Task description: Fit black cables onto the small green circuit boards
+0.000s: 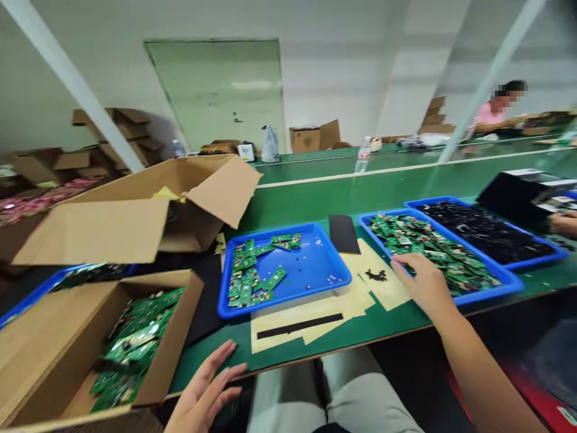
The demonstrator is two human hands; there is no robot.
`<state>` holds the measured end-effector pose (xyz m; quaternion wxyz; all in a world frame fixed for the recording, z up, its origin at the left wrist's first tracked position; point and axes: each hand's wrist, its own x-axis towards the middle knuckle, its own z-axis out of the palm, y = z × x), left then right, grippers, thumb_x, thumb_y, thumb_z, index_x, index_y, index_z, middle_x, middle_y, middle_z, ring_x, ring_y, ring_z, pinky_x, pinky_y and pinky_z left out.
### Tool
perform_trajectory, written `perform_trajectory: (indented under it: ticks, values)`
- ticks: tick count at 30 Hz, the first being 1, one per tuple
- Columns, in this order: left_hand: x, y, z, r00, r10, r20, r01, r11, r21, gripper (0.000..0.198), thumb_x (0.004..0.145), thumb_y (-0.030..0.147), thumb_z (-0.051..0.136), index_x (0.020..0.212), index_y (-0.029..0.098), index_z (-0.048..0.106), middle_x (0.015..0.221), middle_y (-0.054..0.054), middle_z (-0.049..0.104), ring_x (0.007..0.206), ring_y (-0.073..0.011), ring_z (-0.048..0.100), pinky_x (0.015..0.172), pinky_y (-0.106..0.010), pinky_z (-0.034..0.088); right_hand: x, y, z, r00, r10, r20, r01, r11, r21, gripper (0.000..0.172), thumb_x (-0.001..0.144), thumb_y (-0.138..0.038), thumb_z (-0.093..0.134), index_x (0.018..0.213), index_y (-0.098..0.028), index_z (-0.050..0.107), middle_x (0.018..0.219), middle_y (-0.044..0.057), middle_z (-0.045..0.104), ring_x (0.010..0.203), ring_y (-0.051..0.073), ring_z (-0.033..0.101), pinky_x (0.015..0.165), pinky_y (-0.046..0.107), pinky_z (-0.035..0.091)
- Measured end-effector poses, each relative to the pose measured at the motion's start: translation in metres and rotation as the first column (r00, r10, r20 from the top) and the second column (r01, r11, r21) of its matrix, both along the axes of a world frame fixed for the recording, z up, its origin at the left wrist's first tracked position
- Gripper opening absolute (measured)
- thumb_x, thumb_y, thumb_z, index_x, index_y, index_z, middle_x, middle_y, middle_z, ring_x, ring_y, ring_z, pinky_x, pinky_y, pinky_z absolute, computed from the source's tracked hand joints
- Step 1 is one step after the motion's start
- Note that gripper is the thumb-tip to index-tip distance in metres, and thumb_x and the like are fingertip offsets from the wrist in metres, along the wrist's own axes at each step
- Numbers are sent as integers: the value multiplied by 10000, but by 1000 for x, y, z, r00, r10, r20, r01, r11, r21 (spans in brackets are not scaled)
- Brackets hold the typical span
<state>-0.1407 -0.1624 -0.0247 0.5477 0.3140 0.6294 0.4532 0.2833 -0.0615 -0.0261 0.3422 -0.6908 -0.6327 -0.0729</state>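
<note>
My left hand (207, 391) is at the table's front edge, fingers spread and empty, beside an open cardboard box (175, 337) of green circuit boards (135, 349). My right hand (424, 282) is over the left rim of a blue tray (491, 294) heaped with circuit boards (428, 240). Its thumb and forefinger come together in a pinch; anything between them is too small to make out. Between my hands is another blue tray (311, 288) with several boards at its left side. Before it, a black strip (300, 326) lies on yellowish backing paper (270, 343).
Small black scraps (376, 275) lie near my right hand. Behind the trays is a black sheet (344, 234). A tray of black parts (487, 231) stands right, a large open carton (99, 228) left. Another person's hand (565, 224) shows at the right edge; a person (491, 114) sits farther back.
</note>
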Motion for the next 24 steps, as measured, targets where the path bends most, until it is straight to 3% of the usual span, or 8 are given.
perform_trajectory:
  ticks: [3,4,6,8,10,14,18,24]
  values:
    - [17,4,5,1000,-6,14,6,1000,10,556,642,484,731,1128,229,640,1347,-96,536,977,-268,635,679,-294,530,-68,-16,-11,931,363,-38,-361,932,35,213,892,-300,470,871,-222,667,884,78,684,891,216,645,838,370,531]
    - [22,6,7,1000,-5,-1,5,1000,15,535,665,465,712,1134,219,635,1324,-106,547,933,-243,637,664,-286,519,-91,-22,-13,874,484,-50,-482,875,41,194,899,-283,476,893,-228,662,897,71,680,887,202,644,814,347,541]
    - [28,10,10,998,-22,-59,23,1000,14,524,677,449,696,1133,200,628,1257,-118,576,827,-195,628,641,-278,500,-132,-30,-13,680,725,-107,-720,689,89,172,906,-186,476,939,-203,643,903,83,669,861,193,639,762,336,552]
    - [32,12,12,992,-65,-111,65,998,-1,526,675,434,696,1131,185,613,1170,-113,606,725,-156,597,633,-284,487,-164,-32,-13,563,815,-136,-810,577,105,176,905,-129,470,954,-186,629,881,82,664,807,187,632,698,327,558]
    - [35,13,14,985,-140,-103,137,990,-31,519,695,401,683,1151,175,581,1112,-107,617,713,-150,581,643,-292,482,-187,-30,-15,512,848,-136,-843,527,107,173,905,-112,470,939,-182,624,866,81,663,776,192,624,651,332,559]
    - [39,13,14,978,-208,-4,207,976,-64,554,720,338,663,1221,165,504,1189,-141,550,783,-161,582,644,-287,469,-208,-26,-26,477,870,-123,-864,490,113,193,907,-93,460,969,-182,621,948,105,667,862,223,628,699,371,573]
    - [38,17,6,963,-237,130,247,966,-70,536,741,345,651,1227,189,488,1238,-147,483,803,-161,597,595,-263,449,-209,-26,-38,485,860,-158,-857,503,109,206,907,-96,464,1030,-172,611,1009,131,658,955,247,619,768,402,572]
    - [32,25,1,922,-229,311,260,964,-62,569,750,351,659,1255,196,447,1180,-127,488,745,-132,608,539,-227,432,-201,-26,-40,492,813,-310,-852,524,22,242,905,-72,451,1058,-192,596,1014,120,652,959,223,625,777,366,566]
